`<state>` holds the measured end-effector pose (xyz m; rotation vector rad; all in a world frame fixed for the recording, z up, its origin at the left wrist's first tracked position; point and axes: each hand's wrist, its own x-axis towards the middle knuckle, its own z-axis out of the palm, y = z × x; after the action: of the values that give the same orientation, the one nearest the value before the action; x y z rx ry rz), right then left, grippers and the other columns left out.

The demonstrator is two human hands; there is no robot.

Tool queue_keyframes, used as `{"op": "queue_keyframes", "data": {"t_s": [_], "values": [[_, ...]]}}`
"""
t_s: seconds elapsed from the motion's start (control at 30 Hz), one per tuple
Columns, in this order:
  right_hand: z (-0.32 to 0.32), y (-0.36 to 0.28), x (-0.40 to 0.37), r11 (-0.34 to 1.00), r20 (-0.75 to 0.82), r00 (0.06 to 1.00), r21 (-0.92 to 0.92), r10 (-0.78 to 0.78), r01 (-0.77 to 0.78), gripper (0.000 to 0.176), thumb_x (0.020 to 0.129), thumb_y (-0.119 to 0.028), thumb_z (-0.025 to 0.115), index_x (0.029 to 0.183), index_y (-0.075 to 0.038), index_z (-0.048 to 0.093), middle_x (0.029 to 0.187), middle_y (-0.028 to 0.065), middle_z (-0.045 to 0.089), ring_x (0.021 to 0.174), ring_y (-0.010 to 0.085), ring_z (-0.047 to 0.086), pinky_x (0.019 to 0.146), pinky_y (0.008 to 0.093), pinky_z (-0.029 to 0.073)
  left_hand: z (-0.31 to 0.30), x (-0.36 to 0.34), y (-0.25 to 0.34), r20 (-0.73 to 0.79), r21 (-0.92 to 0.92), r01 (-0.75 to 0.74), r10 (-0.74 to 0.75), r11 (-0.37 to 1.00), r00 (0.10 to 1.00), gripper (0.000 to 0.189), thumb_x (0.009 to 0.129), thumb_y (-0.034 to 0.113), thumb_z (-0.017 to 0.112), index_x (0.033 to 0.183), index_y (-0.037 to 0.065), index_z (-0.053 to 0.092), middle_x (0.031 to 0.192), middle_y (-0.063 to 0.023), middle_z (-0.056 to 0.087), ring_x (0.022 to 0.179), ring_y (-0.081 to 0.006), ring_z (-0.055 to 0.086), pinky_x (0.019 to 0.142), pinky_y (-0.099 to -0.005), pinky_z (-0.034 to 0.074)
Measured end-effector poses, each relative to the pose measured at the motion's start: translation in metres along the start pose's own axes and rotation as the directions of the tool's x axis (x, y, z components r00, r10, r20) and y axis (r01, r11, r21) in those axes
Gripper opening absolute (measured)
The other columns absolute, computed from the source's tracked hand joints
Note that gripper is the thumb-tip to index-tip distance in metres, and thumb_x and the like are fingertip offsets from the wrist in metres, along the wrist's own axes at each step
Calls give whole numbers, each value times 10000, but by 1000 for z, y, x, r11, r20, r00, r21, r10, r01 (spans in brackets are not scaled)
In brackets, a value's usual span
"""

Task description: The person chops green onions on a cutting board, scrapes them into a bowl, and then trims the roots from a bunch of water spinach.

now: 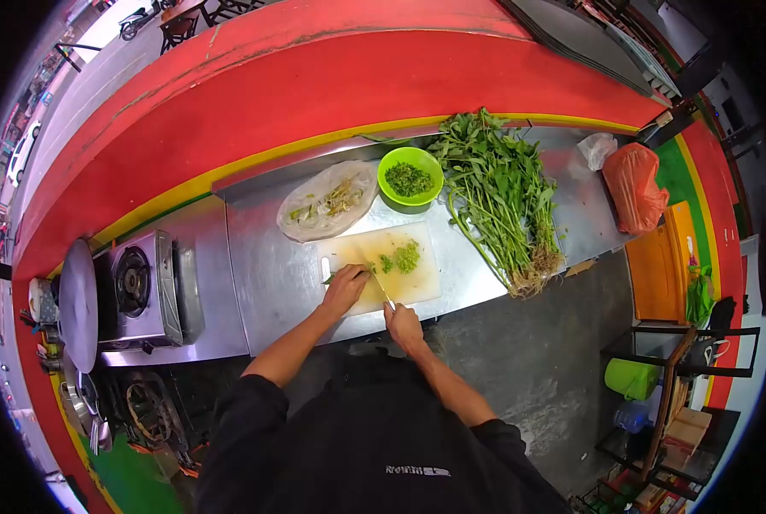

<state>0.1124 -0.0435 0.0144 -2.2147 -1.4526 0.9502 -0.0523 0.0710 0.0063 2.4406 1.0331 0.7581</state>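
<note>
My right hand (403, 324) is wrapped round the handle of a knife (384, 289), whose blade lies over the white cutting board (423, 276). On the board's left part, my left hand (345, 289) has its fingers bent together on a bit of green stem beside the blade; most of that stem is hidden. Chopped greens (407, 256) sit in a small pile right of the knife. Behind the board stands a green bowl (409, 176) with chopped leaves in it. To its left lies a clear plastic bag (327, 203) holding pale plant scraps.
A large bunch of leafy greens (501, 193) with roots lies right of the bowl on the metal counter (267, 295). Farther right is a red plastic bag (635, 188). A gas stove (143, 287) and a big round lid (79, 304) stand at the left. A red wall (314, 90) runs behind.
</note>
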Motion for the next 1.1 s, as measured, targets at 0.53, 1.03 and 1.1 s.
{"op": "queue_keyframes", "data": {"t_s": [0.53, 1.03, 1.1], "values": [[4, 6, -8, 1000, 59, 998, 9, 26, -27, 527, 990, -401, 537, 879, 94, 678, 812, 366, 650, 802, 530, 656, 772, 566, 528, 8, -3, -16, 1, -43, -27, 27, 999, 1000, 188, 785, 8, 640, 956, 0, 717, 1011, -122, 699, 975, -293, 649, 877, -393, 526], [1, -6, -2, 998, 51, 999, 69, 10, -13, 520, 988, -397, 538, 881, 93, 674, 805, 362, 648, 805, 533, 652, 750, 571, 526, 3, -8, -14, 13, 28, -9, 9, 1000, 1000, 256, 763, 16, 626, 997, 47, 726, 1054, -73, 698, 1000, -260, 639, 873, -397, 501], [3, -5, 0, 998, 45, 999, 64, 5, -8, 517, 987, -397, 542, 880, 90, 675, 809, 360, 650, 807, 533, 652, 748, 569, 525, 7, -7, -18, 0, 7, -12, 12, 1000, 1000, 250, 768, 19, 624, 994, 45, 727, 1040, -76, 704, 988, -262, 645, 873, -399, 500]]}}
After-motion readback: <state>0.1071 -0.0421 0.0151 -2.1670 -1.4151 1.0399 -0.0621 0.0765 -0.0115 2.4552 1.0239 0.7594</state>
